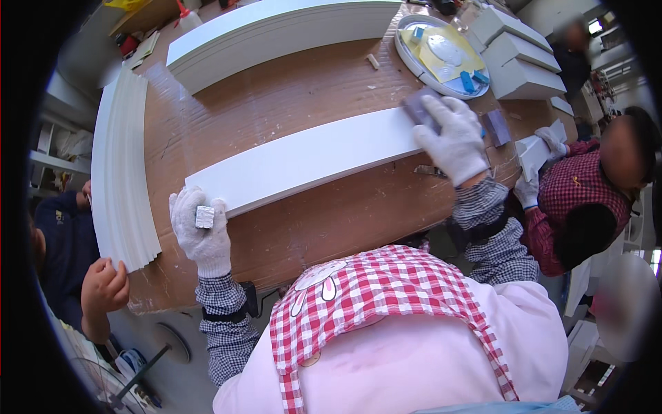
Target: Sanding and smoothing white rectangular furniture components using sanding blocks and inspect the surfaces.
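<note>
A long white board (310, 155) lies across the table in front of me. My left hand (201, 231), in a white glove, is at the board's left end, its fingers closed around a small silvery-white block (205, 217). At the board's right end, my gloved right hand (455, 141) grips a purple-grey sanding block (419, 110), pressed to the white surface and slightly blurred. Another purplish block (496, 128) lies just right of that hand.
Stacked white boards stand at the back (283, 41) and left (121, 172) of the brown-covered table (303, 238). A round white tray (407, 58) holds yellow sheet and blue pieces. White blocks (517, 55) are piled beside it. Co-workers' hands are at left (103, 290) and right (545, 162).
</note>
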Demonstrator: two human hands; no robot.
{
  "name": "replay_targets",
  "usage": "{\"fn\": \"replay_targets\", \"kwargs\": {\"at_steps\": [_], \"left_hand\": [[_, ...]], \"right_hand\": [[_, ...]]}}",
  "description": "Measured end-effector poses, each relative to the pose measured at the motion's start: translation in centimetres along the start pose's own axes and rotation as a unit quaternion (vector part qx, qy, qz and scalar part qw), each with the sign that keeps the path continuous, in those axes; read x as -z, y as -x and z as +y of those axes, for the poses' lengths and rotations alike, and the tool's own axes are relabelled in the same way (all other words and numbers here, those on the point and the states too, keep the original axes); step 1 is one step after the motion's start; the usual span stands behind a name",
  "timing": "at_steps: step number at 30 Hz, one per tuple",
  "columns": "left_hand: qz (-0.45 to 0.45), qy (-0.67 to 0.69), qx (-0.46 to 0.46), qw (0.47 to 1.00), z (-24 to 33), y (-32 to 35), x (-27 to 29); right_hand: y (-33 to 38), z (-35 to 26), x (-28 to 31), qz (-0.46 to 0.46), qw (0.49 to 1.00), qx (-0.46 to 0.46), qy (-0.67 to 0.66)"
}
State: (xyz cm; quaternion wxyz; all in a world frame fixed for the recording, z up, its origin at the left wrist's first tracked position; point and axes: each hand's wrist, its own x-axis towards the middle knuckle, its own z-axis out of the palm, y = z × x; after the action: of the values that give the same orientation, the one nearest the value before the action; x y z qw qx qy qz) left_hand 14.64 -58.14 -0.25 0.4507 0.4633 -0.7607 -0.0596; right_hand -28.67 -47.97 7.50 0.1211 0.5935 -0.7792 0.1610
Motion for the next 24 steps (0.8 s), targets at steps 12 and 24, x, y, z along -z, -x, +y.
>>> {"fn": "replay_targets", "kwargs": {"at_steps": [12,24], "left_hand": [[0.019,0.141,0.073,0.987,0.1,0.8,-0.9],[0.118,0.257,0.275,0.919,2.2,0.8,2.1]], "right_hand": [[0.7,-1.8,-0.5,-0.017,0.982,0.097,-0.159],[5.4,13.9,-4.4,0.059,0.981,-0.175,-0.064]]}}
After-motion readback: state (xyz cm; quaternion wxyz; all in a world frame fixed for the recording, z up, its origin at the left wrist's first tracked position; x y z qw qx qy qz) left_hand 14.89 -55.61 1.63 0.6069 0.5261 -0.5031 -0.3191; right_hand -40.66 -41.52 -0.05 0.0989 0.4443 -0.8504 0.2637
